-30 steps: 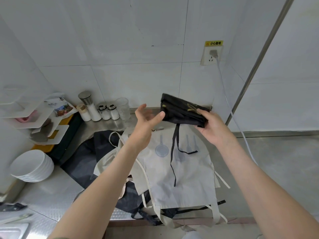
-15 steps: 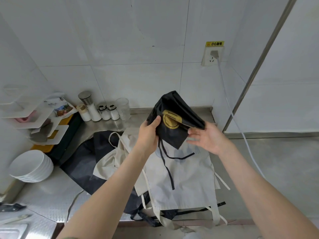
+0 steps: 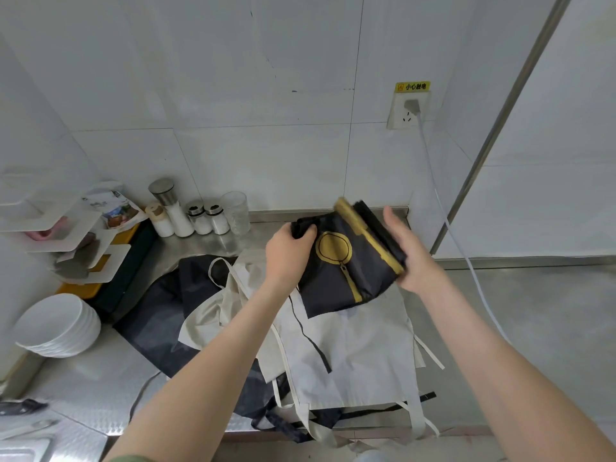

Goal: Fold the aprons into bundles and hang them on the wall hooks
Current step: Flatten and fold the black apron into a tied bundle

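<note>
While the left hand (image 3: 290, 251) curls its fingers tight round a bunched corner of the black apron (image 3: 346, 278), the right hand (image 3: 410, 255) lies along the opposite folded edge with its fingers nearly straight, pressing on the gold-trimmed band; its thumb is hidden behind the cloth. The apron is held in the air above the back of the steel counter (image 3: 100, 388), partly folded, its gold circle print facing up. A thin black strap (image 3: 310, 338) hangs from it and trails over the cream apron (image 3: 350, 355) spread flat directly below. That cream apron lies on a dark apron (image 3: 156, 315), whose cloth shows out to the left, and ties from the pile dangle over the counter's front edge. Behind the left hand, against the tiled wall, stand salt shakers (image 3: 186, 215) and a clear glass (image 3: 235, 211). A white shelf rack (image 3: 66, 228) sits in the left corner, with a stack of white bowls (image 3: 56, 325) in front of it. A wall socket (image 3: 408, 110) is above the right hand, and its white cable (image 3: 446, 221) runs down behind that arm.
</note>
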A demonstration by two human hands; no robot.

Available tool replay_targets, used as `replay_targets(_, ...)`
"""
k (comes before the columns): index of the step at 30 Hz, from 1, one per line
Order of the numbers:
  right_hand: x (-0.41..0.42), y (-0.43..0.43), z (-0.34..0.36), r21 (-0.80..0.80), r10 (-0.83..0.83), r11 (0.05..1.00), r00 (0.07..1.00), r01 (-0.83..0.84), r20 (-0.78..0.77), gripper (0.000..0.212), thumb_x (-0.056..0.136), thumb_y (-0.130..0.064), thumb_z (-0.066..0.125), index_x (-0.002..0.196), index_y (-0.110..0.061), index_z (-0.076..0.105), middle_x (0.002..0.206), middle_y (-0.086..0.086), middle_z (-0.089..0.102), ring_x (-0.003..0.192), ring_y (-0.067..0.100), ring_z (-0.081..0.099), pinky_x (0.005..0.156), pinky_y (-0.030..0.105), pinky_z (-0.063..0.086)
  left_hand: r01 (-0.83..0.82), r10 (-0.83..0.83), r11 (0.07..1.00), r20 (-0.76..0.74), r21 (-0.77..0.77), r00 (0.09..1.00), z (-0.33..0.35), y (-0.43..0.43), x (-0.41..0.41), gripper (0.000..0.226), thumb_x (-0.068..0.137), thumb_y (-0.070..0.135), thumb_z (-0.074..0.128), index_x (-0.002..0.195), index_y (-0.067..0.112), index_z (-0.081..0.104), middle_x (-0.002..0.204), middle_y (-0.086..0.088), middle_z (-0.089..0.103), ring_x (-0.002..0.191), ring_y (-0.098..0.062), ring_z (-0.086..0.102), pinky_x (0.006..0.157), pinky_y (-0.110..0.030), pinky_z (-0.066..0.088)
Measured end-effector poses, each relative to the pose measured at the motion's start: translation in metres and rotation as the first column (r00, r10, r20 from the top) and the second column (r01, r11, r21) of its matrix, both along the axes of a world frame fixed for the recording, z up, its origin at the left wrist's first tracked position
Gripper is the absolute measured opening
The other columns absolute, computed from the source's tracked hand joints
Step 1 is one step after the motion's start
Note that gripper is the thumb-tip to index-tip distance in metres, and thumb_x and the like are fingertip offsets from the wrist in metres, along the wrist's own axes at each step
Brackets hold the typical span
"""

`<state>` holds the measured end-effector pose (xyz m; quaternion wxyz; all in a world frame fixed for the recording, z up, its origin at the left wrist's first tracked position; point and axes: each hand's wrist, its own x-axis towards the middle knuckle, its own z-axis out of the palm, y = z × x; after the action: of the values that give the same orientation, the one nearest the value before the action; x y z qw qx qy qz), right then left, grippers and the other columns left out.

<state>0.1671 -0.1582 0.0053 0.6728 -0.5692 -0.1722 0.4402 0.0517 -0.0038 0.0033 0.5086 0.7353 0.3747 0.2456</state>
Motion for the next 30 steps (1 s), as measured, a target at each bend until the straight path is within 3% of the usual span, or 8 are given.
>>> replay_targets(5, -0.015, 0.013, 0.006, -0.349, 0.199, 0.934, 0.924, -0.079, 0.326, 0.076, 0.068, -0.045, 0.080, 0.133, -0.024, 0.048, 0.121, -0.001, 0.064, 0.110, 0.017, 0.062, 0.099, 0.039, 0.048, 0.016, -0.006, 0.994, -0.099, 0.105, 0.995, 0.001, -0.003, 0.001, 0.030, 0.098, 0.033, 0.048, 0.084, 0.008, 0.057, 0.071, 0.004, 0.055, 0.081, -0.021, 0.053, 0.065, -0.029, 0.032)
replay_targets(10, -0.043, 0.038, 0.002, -0.388, 0.199, 0.888, 0.556, 0.247, 0.807, 0.061, 0.092, -0.004, 0.045, 0.149, -0.021, 0.028, 0.119, 0.013, 0.062, 0.101, 0.029, 0.059, 0.082, 0.033, 0.048, -0.062, 0.060, 0.998, -0.121, -0.012, 0.991, 0.000, -0.010, 0.013, 0.033, 0.102, 0.026, 0.037, 0.113, -0.001, 0.052, 0.110, -0.014, 0.059, 0.106, -0.032, 0.054, 0.077, -0.027, 0.033)
replay_targets(15, -0.081, 0.055, -0.001, -0.467, 0.362, 0.860, 0.401, 0.205, 0.842, 0.068, 0.096, -0.003, 0.037, 0.153, -0.007, 0.000, 0.159, 0.013, 0.015, 0.144, 0.026, 0.023, 0.111, 0.028, 0.024, -0.064, 0.078, 0.887, 0.013, -0.457, 0.997, 0.004, -0.008, 0.022, 0.047, 0.098, 0.040, 0.039, 0.126, 0.003, 0.047, 0.126, -0.013, 0.057, 0.113, -0.032, 0.056, 0.101, -0.041, 0.043)
replay_targets(18, -0.077, 0.061, -0.005, -0.521, 0.416, 0.820, 0.378, 0.236, 0.827, 0.069, 0.099, -0.010, 0.037, 0.152, -0.004, -0.005, 0.161, 0.012, -0.002, 0.149, 0.022, -0.002, 0.120, 0.031, 0.003, 0.095, 0.068, 0.712, 0.204, -0.696, 0.977, 0.004, -0.013, 0.019, 0.069, 0.078, 0.075, 0.046, 0.123, 0.024, 0.037, 0.121, 0.000, 0.057, 0.114, -0.023, 0.058, 0.103, -0.045, 0.044)
replay_targets(20, -0.070, 0.061, -0.001, -0.522, 0.430, 0.821, 0.349, 0.232, 0.832, 0.069, 0.098, -0.010, 0.037, 0.153, -0.007, -0.004, 0.161, 0.011, -0.004, 0.149, 0.022, -0.007, 0.120, 0.032, -0.003, 0.211, 0.065, 0.635, 0.323, -0.743, 0.944, 0.004, -0.019, 0.015, 0.064, 0.076, 0.074, 0.055, 0.115, 0.026, 0.037, 0.112, 0.005, 0.059, 0.107, -0.016, 0.063, 0.097, -0.040, 0.048)
replay_targets(23, -0.064, 0.053, 0.013, -0.396, 0.374, 0.917, 0.473, -0.057, 0.798, 0.073, 0.092, -0.002, 0.046, 0.154, -0.021, 0.011, 0.161, -0.002, 0.001, 0.147, 0.010, -0.008, 0.119, 0.026, -0.004, 0.290, 0.110, 0.623, 0.449, -0.726, 0.887, -0.002, -0.014, 0.010, 0.058, 0.087, 0.046, 0.065, 0.129, 0.013, 0.043, 0.113, -0.005, 0.068, 0.094, -0.014, 0.071, 0.074, -0.031, 0.056)
replay_targets(27, -0.046, 0.024, 0.018, -0.039, 0.051, 0.999, 0.704, -0.033, 0.709, 0.068, 0.086, -0.010, 0.062, 0.144, -0.034, 0.036, 0.155, -0.013, 0.027, 0.139, -0.012, 0.015, 0.112, 0.011, 0.016, 0.299, 0.151, 0.633, 0.493, -0.714, 0.857, 0.000, -0.005, 0.002, 0.044, 0.097, 0.034, 0.055, 0.128, 0.004, 0.056, 0.118, -0.016, 0.067, 0.107, -0.030, 0.066, 0.094, -0.047, 0.052)
replay_targets(30, -0.033, 0.004, 0.009, 0.039, 0.012, 0.999, 0.842, -0.039, 0.540, 0.077, 0.078, -0.026, 0.066, 0.143, -0.043, 0.030, 0.153, -0.014, 0.028, 0.139, -0.007, 0.023, 0.112, 0.021, 0.023, 0.197, 0.240, 0.597, 0.407, -0.778, 0.882, 0.000, 0.001, 0.001, 0.050, 0.095, 0.048, 0.052, 0.124, 0.007, 0.059, 0.111, -0.014, 0.071, 0.102, -0.031, 0.068, 0.096, -0.050, 0.050)
